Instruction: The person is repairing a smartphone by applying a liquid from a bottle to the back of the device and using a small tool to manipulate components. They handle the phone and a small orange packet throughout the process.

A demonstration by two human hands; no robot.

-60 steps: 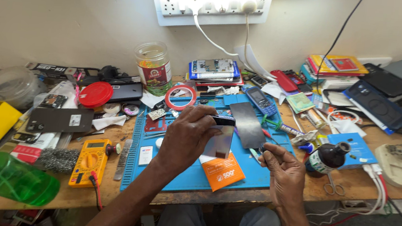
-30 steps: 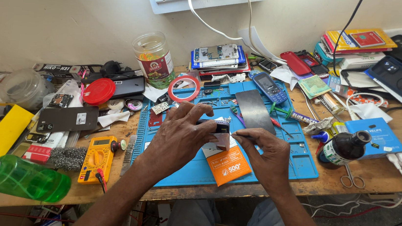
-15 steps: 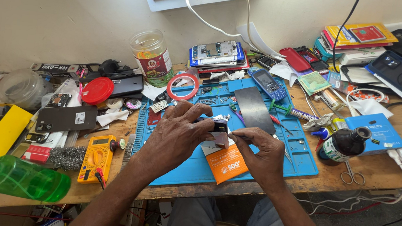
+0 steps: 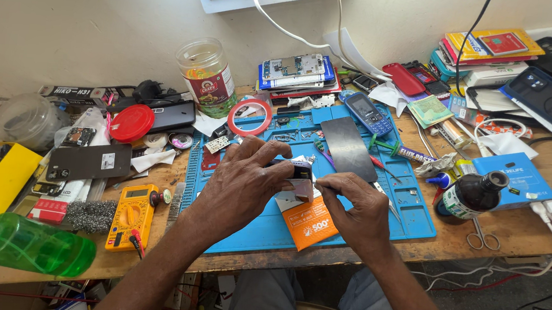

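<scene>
Since two seconds ago the right hand (image 4: 358, 213) has closed in from well apart to meet the left hand (image 4: 246, 186) at the small phone part (image 4: 299, 177), fingertips now pinching its edge.

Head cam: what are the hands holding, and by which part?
Left hand grips a small dark phone part by its left end; right hand pinches its lower edge. Exact part unclear.
</scene>
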